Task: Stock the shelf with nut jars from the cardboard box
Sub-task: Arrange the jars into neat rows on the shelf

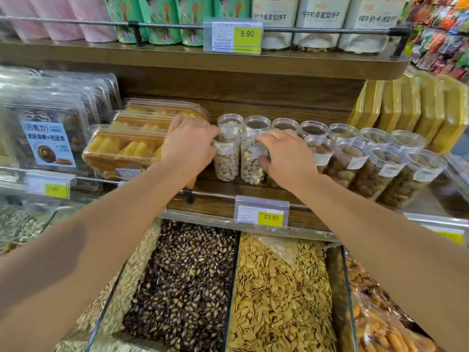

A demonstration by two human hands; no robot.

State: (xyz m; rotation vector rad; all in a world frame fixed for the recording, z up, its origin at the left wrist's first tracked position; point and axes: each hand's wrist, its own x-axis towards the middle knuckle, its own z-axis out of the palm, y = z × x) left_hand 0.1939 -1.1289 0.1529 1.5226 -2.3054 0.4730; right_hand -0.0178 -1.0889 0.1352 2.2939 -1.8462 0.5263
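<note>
On the wooden shelf [218, 185] stand two rows of clear nut jars. My left hand [189, 142] grips the top of a front pistachio jar [226, 161] at the row's left end. My right hand [285, 154] grips the pistachio jar beside it [251, 163], fingers over its lid and thumb on its side. To the right stand several jars of darker nuts [380, 171]. More jars [256, 123] stand in the back row. The cardboard box is not in view.
Clear trays of yellow pastries [121, 148] crowd my left hand. Yellow bags [418, 107] stand at the right. A rail with a 23.80 price tag [261, 210] fronts the shelf. Open bins of dark seeds [182, 288] and pale seeds [279, 295] lie below. An upper shelf [203, 57] overhangs.
</note>
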